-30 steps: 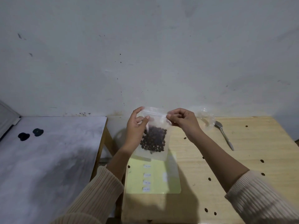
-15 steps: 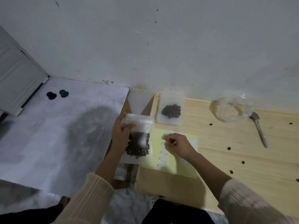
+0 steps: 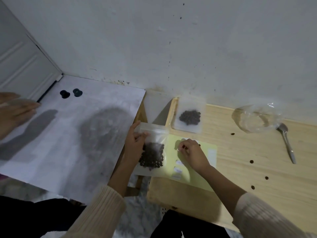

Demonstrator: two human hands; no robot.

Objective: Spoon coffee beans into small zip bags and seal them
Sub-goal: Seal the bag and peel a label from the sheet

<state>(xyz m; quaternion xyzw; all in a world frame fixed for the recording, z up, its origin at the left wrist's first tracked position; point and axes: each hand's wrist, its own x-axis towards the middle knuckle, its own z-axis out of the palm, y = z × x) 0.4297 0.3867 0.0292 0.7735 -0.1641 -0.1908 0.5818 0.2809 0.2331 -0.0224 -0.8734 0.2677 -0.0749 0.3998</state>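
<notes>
My left hand [image 3: 134,143] holds a small clear zip bag [image 3: 152,148] with dark coffee beans in its lower half, upright over the gap at the wooden table's left edge. My right hand [image 3: 191,152] rests on a yellow label sheet [image 3: 204,176], its thumb and finger pinched together at a white sticker; whether it grips the sticker is unclear. A second bag with beans [image 3: 189,116] lies flat at the table's back left corner. A metal spoon [image 3: 286,143] lies at the right beside a clear plastic bag [image 3: 255,118].
Loose beans [image 3: 251,161] dot the wooden table [image 3: 248,186]. A white surface [image 3: 60,138] lies to the left with two dark caps [image 3: 70,93] at its back. Another person's hand [image 3: 15,112] reaches in at the far left. A white wall stands behind.
The view tilted down and left. My right hand let go of the bag's top and dropped onto the yellow sheet. My left hand lowered the bag. Another hand came in at left.
</notes>
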